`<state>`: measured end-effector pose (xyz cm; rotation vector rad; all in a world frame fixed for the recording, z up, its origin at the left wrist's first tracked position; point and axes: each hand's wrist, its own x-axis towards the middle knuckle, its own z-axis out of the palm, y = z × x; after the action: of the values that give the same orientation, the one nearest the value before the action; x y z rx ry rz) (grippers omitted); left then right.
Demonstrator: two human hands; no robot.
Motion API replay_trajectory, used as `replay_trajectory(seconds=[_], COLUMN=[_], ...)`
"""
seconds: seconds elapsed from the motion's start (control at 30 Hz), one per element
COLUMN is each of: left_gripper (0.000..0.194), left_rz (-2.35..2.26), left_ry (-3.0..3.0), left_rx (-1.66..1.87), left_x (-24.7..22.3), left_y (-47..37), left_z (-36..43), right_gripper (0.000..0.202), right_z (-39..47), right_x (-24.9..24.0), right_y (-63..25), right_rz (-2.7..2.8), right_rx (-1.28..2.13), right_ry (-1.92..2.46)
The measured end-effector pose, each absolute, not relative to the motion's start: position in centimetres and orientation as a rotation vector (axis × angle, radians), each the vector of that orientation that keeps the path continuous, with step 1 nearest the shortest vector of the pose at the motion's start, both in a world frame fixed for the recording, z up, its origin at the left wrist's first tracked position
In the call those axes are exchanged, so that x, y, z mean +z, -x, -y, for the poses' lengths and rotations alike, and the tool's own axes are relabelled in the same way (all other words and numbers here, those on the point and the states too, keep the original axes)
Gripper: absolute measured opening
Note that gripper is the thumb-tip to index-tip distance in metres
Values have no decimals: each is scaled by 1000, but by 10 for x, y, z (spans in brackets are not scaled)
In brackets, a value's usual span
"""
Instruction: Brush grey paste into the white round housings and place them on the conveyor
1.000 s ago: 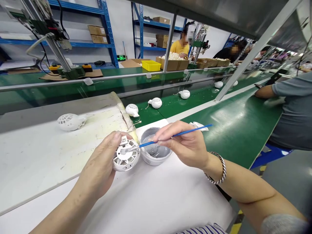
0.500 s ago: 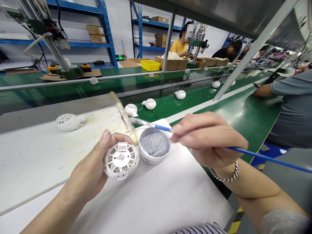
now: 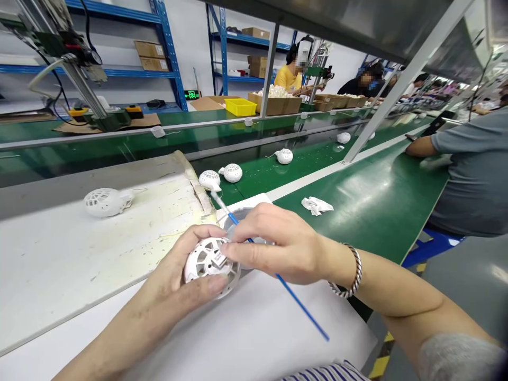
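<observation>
My left hand [image 3: 170, 288] grips a round white vented plastic housing [image 3: 200, 259], with its thumb laid across the near side. My right hand [image 3: 281, 243] reaches over to it, and its fingertips touch a small white rectangular piece [image 3: 219, 258] on the slotted face. Also held in the right hand is a thin blue paintbrush [image 3: 304, 309], slanting so that its pale bristle end points up and to the left, away from the housing. Behind both hands stands a tub of grey paste [image 3: 233, 216], mostly hidden by the right hand.
Similar white housings [image 3: 232, 172] lie on the green line beyond, and another housing [image 3: 103, 202] is on the white board [image 3: 47, 264]. A crumpled tissue [image 3: 316, 205] lies right of the tub. One person in a grey shirt [image 3: 474, 169] sits at the right.
My right hand has moved left and down onto the housing, and the brush has swung from nearly level to a steep diagonal. My left thumb now lies over the housing, which has tilted.
</observation>
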<state>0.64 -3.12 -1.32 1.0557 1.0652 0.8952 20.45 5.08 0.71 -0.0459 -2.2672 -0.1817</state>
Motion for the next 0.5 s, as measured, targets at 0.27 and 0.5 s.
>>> replay_trajectory(seconds=[0.27, 0.5], left_gripper=[38, 42], left_rz=[-1235, -1195], left_ry=[-1069, -1032], left_rx=[1037, 1097], left_x=[-9, -25], left_y=[-11, -6], left_z=[35, 26], right_gripper=[24, 26], right_z=[-31, -28], right_x=[-1, -4], right_y=[-203, -205], right_rz=[2255, 2312], right_rx=[-335, -240], right_ry=[129, 163])
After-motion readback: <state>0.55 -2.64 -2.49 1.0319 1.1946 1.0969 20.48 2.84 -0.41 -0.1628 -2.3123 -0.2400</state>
